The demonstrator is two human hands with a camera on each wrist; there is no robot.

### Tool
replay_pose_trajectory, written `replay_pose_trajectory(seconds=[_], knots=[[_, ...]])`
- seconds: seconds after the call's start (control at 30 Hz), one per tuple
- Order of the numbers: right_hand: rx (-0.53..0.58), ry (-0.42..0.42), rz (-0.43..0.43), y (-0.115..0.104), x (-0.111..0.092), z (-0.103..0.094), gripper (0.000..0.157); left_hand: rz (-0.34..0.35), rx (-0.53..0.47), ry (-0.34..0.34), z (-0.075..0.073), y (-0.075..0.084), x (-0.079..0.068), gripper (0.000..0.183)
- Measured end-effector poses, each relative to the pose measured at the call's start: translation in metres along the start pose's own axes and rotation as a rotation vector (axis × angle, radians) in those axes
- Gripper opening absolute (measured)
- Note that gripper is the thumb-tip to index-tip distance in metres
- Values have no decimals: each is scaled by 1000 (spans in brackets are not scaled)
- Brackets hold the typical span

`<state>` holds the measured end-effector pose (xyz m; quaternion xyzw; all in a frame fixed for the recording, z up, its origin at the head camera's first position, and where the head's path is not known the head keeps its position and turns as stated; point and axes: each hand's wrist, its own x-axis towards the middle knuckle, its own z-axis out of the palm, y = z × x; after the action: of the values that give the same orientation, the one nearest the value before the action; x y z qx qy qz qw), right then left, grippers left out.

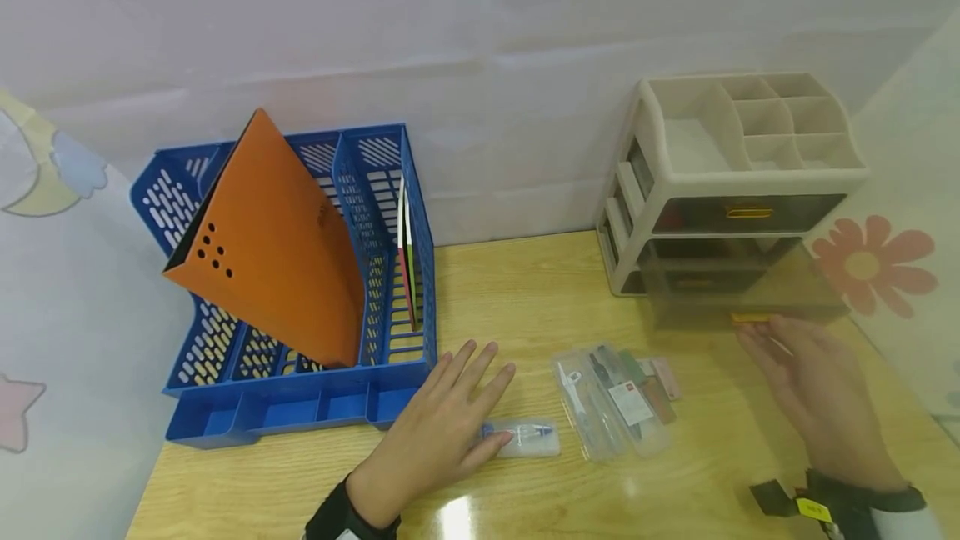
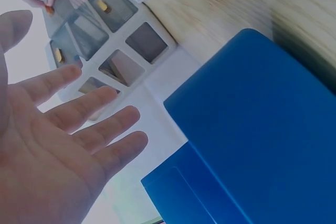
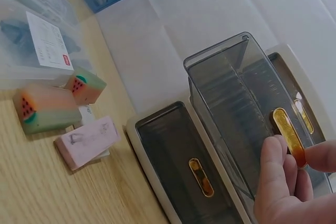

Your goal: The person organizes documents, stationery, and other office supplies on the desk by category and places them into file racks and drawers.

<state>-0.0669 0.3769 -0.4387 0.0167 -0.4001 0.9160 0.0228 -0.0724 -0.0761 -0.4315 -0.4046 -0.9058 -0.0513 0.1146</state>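
Note:
My right hand (image 1: 817, 390) pinches the gold handle (image 3: 288, 132) of a smoky clear drawer (image 3: 231, 93), the middle one in a cream drawer unit (image 1: 757, 182). That drawer is pulled well out. My left hand (image 1: 442, 427), fingers straight and spread, is over the table by a small clear packet with a blue-tipped item (image 1: 534, 437); whether it touches the packet cannot be told. Between the hands lie two clear pencil cases (image 1: 630, 401). Beside them are watermelon-patterned erasers (image 3: 50, 108) and a smudged pink eraser (image 3: 88, 141).
A blue desk rack (image 1: 300, 402) stands at the left, holding a leaning orange folder (image 1: 277, 248) and thin booklets (image 1: 407, 257). The drawer unit's top has several open compartments (image 1: 765, 117). White cloth (image 1: 525, 107) hangs behind the wooden table (image 1: 517, 282).

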Motion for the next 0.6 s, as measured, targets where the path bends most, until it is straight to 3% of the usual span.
replay_pose_trajectory(seconds=[0.03, 0.07, 0.2, 0.47, 0.53, 0.57, 0.6], knots=[[177, 48, 46, -1, -2, -1, 35, 2, 1, 1, 0, 0, 0, 73], [265, 43, 52, 0, -3, -1, 36, 3, 3, 1, 1, 0, 0, 72], [219, 41, 33, 0, -9, -2, 36, 1, 7, -3, 0, 1, 1, 71], [177, 141, 32, 5, -13, -1, 31, 1, 8, -15, 1, 1, 2, 71], [122, 145, 13, 9, -15, -2, 29, 2, 6, -17, 1, 1, 2, 71], [-53, 67, -35, 12, -16, -4, 27, 1, 6, -20, 1, 1, 2, 71], [-154, 59, -43, 14, -17, -5, 25, 0, 5, -21, 2, 1, 3, 70]])
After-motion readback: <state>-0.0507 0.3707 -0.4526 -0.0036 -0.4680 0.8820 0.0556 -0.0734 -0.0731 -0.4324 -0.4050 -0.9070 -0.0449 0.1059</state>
